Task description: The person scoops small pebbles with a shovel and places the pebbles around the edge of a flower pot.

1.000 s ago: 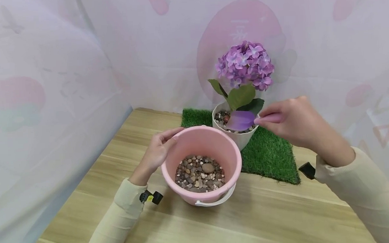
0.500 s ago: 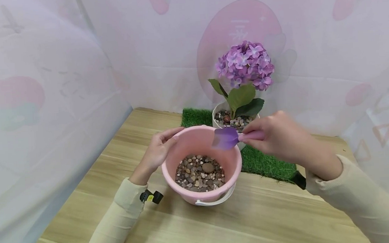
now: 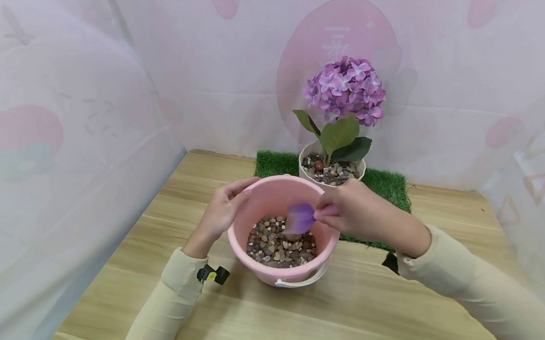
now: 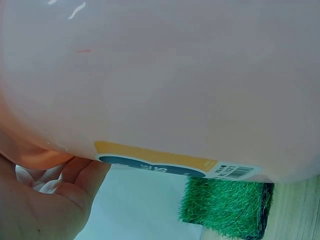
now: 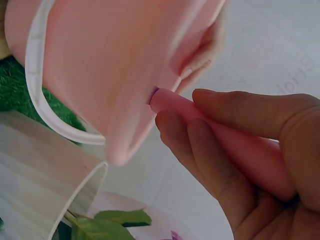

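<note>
A pink bucket (image 3: 238, 232) with pebbles (image 3: 276, 246) in its bottom stands mid-table, its white handle (image 3: 307, 280) hanging at the front. My left hand (image 3: 221, 210) grips the bucket's rim at the upper left, thumb on the rim and fingers outside. In the left wrist view that hand (image 4: 55, 200) shows beside the bucket wall (image 4: 160, 90). My right hand (image 3: 358, 212) holds a small trowel by its pink handle (image 5: 225, 140). The trowel's purple blade (image 3: 299, 218) is inside the bucket, above the pebbles and blurred.
Behind the bucket, a white pot (image 3: 306, 173) holds pebbles and a purple hydrangea (image 3: 346, 90). It stands on a green artificial turf mat (image 3: 387, 185). The wooden table (image 3: 174, 210) ends at a printed curtain (image 3: 232, 90) behind and to the left.
My right hand has carried the trowel from over the white pot, left and toward me, into the bucket's mouth. The left hand keeps its hold on the rim.
</note>
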